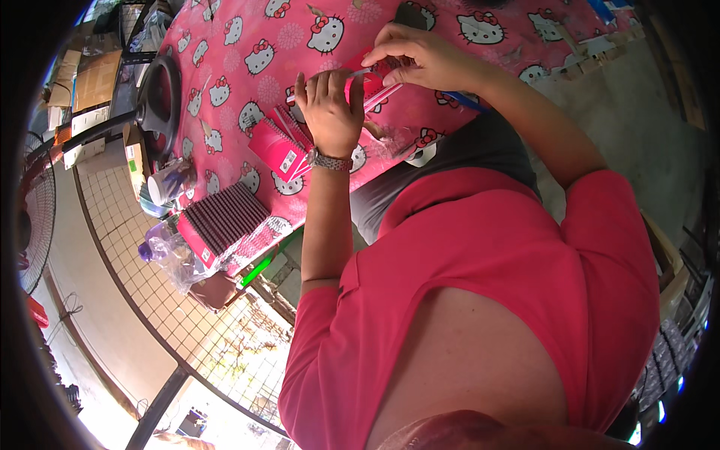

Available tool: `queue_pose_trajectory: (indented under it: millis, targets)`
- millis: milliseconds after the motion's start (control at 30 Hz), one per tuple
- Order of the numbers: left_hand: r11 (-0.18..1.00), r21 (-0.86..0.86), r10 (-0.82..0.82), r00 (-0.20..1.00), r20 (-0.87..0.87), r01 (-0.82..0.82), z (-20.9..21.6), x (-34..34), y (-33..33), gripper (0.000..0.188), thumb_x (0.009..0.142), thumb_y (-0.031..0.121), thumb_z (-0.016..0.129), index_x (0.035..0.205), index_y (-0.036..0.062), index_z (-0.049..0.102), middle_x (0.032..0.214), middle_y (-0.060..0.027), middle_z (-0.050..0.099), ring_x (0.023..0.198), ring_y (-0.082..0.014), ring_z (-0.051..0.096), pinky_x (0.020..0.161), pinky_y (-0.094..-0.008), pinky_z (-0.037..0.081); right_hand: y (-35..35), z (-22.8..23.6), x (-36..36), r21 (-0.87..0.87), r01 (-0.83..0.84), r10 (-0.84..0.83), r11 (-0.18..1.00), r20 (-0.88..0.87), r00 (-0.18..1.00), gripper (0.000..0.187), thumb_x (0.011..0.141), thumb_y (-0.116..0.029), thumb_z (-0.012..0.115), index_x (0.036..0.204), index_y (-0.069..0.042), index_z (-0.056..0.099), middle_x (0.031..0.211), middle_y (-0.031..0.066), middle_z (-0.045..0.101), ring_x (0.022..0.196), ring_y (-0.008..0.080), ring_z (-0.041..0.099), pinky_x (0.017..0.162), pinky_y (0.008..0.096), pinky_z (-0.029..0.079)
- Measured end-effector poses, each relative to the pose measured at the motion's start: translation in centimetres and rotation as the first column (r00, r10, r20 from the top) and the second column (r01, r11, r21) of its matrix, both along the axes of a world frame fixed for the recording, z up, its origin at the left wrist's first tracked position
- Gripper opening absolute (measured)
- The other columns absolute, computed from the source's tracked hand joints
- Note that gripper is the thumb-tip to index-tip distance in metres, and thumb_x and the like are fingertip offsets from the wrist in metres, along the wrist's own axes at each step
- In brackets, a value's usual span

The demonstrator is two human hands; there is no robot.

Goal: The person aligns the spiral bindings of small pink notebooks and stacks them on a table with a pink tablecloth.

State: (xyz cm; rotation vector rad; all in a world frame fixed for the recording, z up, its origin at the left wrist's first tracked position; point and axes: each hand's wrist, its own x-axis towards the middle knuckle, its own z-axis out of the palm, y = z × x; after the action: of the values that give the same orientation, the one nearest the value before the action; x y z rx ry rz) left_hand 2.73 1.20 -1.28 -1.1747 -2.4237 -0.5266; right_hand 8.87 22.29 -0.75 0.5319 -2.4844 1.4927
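My left hand (330,112), with a metal watch (328,160) at its wrist, is closed at the near side of a flat pink item (372,84) with a pale strip along its edge. From the right, my right hand (431,61) pinches at the same item with thumb and fingers. The fingers hide much of it, so its exact kind is unclear. Just left of my left wrist lies a small pile of pink notebooks (271,150) with a white label. Further left and nearer sits a bigger stack of pink notebooks with dark ribbed spines (226,217).
A pink cat-patterned cloth (262,90) covers the table. At its left edge stand a clear jar (171,182) and crumpled clear plastic (180,259). A dark steering-wheel-like ring (159,109), a fan (36,210) and cardboard boxes (97,79) are beyond.
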Motion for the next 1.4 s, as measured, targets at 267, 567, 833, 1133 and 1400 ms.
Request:
queue_pose_trajectory:
  millis: [267,567,833,1133,1400]
  targets:
    - [1.000,-0.007,0.003,1.000,0.009,-0.003,0.2,0.0,0.0,0.017,0.090,0.021,0.064,0.100,0.0085,0.062,0.090,-0.0066,0.065,0.091,-0.0268,0.060,0.101,-0.0497,0.037,-0.7,-0.1,0.6,0.062,0.048,-0.040,0.997,-0.118,0.992,0.025,0.091,-0.007,0.061,0.116,-0.006,0.064,0.097,0.0071,0.062,0.089,0.0189,0.062,0.080,0.0305,0.050]
    - [1.000,0.008,0.018,1.000,0.001,-0.018,0.2,0.1,0.2,0.017,0.089,0.022,0.065,0.100,0.0086,0.063,0.090,-0.0063,0.065,0.089,-0.0269,0.061,0.100,-0.0488,0.037,-0.7,-0.2,0.2,0.021,0.027,-0.026,0.999,-0.048,0.999,0.025,0.093,-0.010,0.058,0.117,-0.007,0.064,0.100,0.0066,0.063,0.093,0.0198,0.063,0.081,0.0308,0.049]
    - [0.999,0.015,0.042,0.999,-0.012,-0.041,0.0,0.5,0.1,0.018,0.089,0.024,0.065,0.100,0.0096,0.063,0.091,-0.0059,0.066,0.091,-0.0261,0.061,0.101,-0.0492,0.037,-1.2,-1.0,0.7,-0.060,0.104,-0.093,0.993,0.164,0.982,0.031,0.088,-0.006,0.065,0.120,-0.008,0.064,0.106,0.0060,0.061,0.095,0.0178,0.061,0.079,0.0322,0.051]
    - [1.000,0.023,0.016,1.000,0.007,-0.016,-0.3,0.4,-0.4,0.020,0.087,0.026,0.066,0.099,0.0116,0.062,0.090,-0.0056,0.065,0.091,-0.0265,0.061,0.101,-0.0519,0.035,-1.6,-0.6,0.7,0.113,0.243,-0.197,0.963,-0.317,0.928,0.023,0.083,-0.003,0.068,0.105,-0.010,0.072,0.096,0.0030,0.061,0.089,0.0172,0.059,0.075,0.0297,0.050]
    - [1.000,0.007,-0.002,1.000,0.018,0.001,-0.5,0.7,-1.0,0.019,0.086,0.024,0.067,0.101,0.0126,0.062,0.095,-0.0042,0.065,0.093,-0.0253,0.060,0.100,-0.0508,0.035,-2.2,-1.0,2.0,-0.034,0.175,-0.177,0.984,-0.061,0.982,0.023,0.080,-0.002,0.069,0.101,-0.008,0.071,0.095,0.0048,0.063,0.088,0.0218,0.062,0.075,0.0327,0.051]
